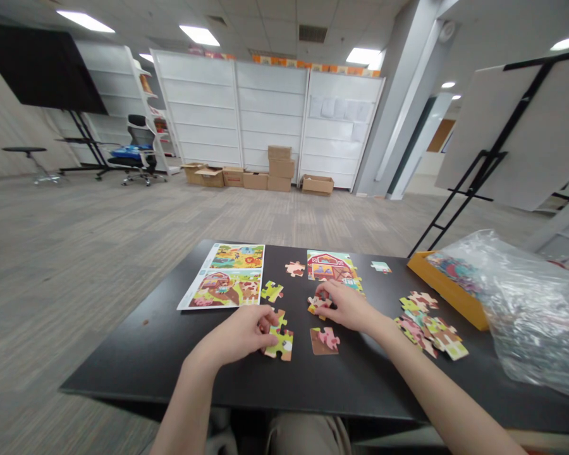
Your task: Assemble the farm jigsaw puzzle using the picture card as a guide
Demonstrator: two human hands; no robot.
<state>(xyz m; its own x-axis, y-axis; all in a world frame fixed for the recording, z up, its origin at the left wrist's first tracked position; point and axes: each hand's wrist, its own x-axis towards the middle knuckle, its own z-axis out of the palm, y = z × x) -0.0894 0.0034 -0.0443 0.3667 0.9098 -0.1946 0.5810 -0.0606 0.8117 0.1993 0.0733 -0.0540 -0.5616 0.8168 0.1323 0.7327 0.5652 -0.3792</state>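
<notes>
My left hand (253, 330) is closed at the left edge of a green jigsaw puzzle piece (282, 346), its thumb and curled fingertips on the piece. Just right of it, my right hand (346, 304) pinches a puzzle piece with pale and red-brown patches (317, 303) low over the black table. Behind that hand lies a joined section of puzzle with a red barn (329, 262), partly covered by the fingers. A pink pig piece (325, 341) rests nearer to me. Loose pieces lie beyond my left hand: a green one (272, 291) and a pale pinkish one (294, 269).
A picture sheet (232, 275) lies on the table's left side. At the right are a heap of puzzle pieces (429, 325), a small pale blue piece (380, 266), a yellow box (448, 291) and a clear plastic bag (535, 322). Cardboard boxes (279, 169) stand far back.
</notes>
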